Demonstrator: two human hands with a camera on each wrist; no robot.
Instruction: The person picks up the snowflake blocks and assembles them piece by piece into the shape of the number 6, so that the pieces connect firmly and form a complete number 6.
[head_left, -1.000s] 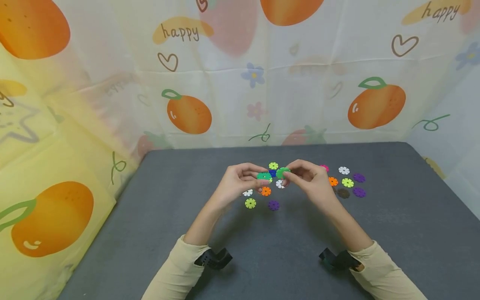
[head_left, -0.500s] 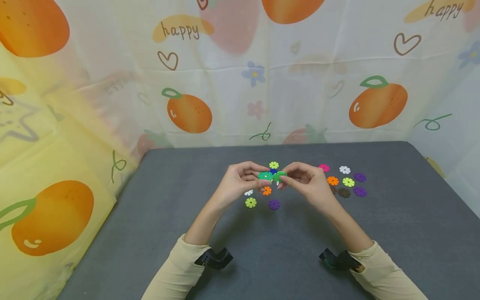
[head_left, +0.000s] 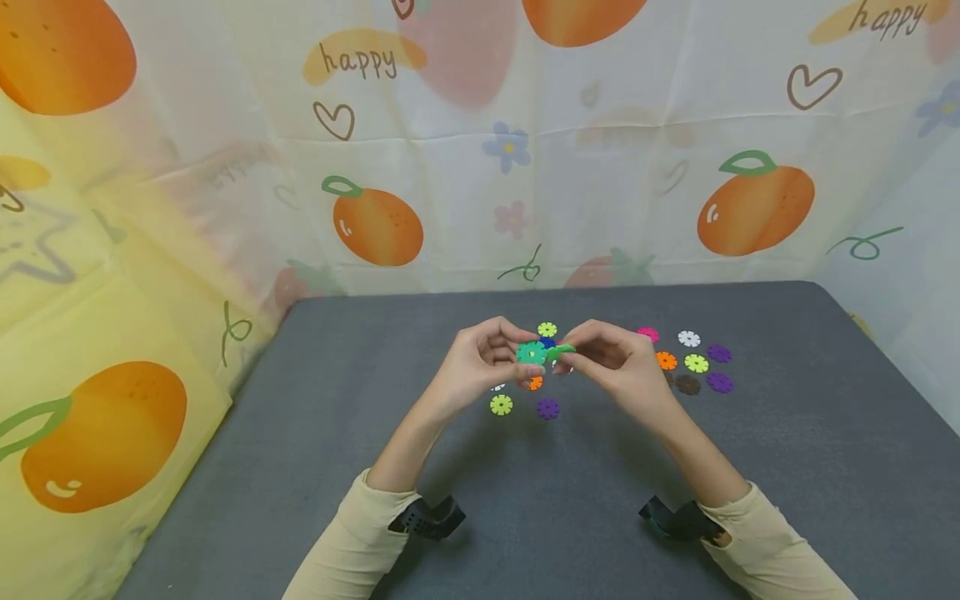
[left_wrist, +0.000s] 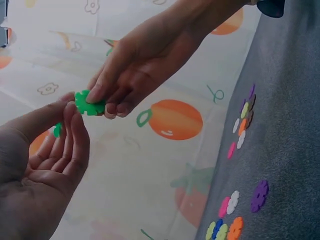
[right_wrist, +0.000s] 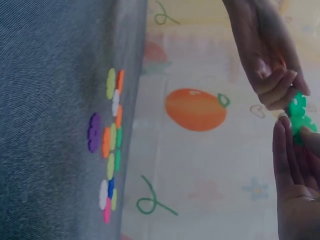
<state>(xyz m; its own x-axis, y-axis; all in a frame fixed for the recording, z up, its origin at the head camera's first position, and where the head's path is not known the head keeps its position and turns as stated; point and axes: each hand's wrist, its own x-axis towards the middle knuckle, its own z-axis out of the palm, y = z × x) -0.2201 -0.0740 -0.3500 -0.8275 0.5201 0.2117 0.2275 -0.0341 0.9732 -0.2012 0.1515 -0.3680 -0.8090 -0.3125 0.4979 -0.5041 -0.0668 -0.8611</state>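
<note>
In the head view my left hand pinches a teal-green notched plastic disc between thumb and fingers, its face toward the camera. Opposite it, my right hand pinches a brighter green notched disc, seen nearly edge-on. Both are held up above the table, edges meeting; whether their slots are joined I cannot tell. From the left wrist, the bright green disc shows between the two hands, while fingers mostly cover the teal one. The right wrist view has both green discs together at the right edge.
Below and behind the hands lie loose notched discs, among them a purple disc and a yellow-green disc. Several more, including a brown disc, lie to the right on the grey table. A fruit-print curtain hangs behind.
My right hand has moved left, bringing its bright green disc against the teal one. That disc has tilted to near edge-on, and the teal disc has turned to face the camera more.
</note>
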